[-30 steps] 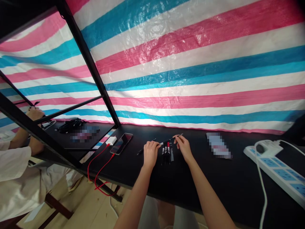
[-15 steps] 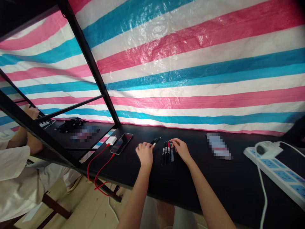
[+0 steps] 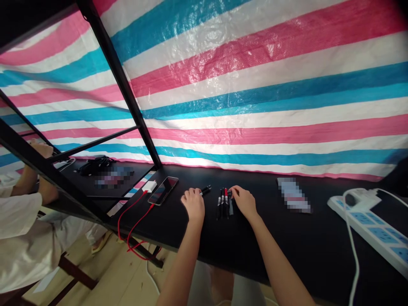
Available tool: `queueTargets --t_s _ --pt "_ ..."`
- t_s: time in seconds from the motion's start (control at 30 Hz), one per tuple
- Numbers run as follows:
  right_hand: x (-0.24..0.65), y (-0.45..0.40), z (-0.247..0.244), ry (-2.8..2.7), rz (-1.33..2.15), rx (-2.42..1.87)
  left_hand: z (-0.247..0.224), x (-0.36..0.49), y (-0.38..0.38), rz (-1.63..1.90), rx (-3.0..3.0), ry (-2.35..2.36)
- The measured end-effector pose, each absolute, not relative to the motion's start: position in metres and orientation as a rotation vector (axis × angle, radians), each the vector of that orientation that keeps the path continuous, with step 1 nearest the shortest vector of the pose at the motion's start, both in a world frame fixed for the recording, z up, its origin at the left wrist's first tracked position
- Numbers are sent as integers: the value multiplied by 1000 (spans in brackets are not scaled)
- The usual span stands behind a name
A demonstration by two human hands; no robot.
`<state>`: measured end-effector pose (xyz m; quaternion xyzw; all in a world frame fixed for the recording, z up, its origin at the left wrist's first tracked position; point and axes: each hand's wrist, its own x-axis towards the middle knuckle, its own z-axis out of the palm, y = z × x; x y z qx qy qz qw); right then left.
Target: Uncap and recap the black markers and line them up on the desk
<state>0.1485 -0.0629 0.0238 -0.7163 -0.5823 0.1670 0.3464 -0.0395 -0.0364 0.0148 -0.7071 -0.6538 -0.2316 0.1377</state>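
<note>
My left hand [image 3: 194, 204] is closed around black pens [image 3: 205, 190], whose ends stick out past the fingers to the right; how many it holds is partly hidden. To its right, several pens [image 3: 222, 204] lie side by side on the black desk [image 3: 236, 242], one of them with a red cap [image 3: 226, 192]. At the right end of this row my right hand [image 3: 242, 200] rests with bent fingers, its fingertips pinching the rightmost pen [image 3: 230, 206] near the top.
Left of my hands lies a phone [image 3: 163, 191] beside a white charger [image 3: 149, 186] with red cables [image 3: 129, 227]. A blurred packet [image 3: 293, 195] and a white power strip [image 3: 366, 225] are on the right. Beyond the black frame [image 3: 127, 93] sits another person [image 3: 25, 233].
The pens in my left hand have turned and drawn closer together, pointing more to the right. My right hand has shifted slightly at the row's right end.
</note>
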Motion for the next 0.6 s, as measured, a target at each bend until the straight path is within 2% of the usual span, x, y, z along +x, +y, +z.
queueTargets --t_s 0.17,0.6 --pt "147 -64 23 -1619 315 -2034 14 -38 -37 -649 -2101 -1887" --pt "145 -63 16 -1646 241 -2111 6 -30 -32 -597 -2139 -1817"
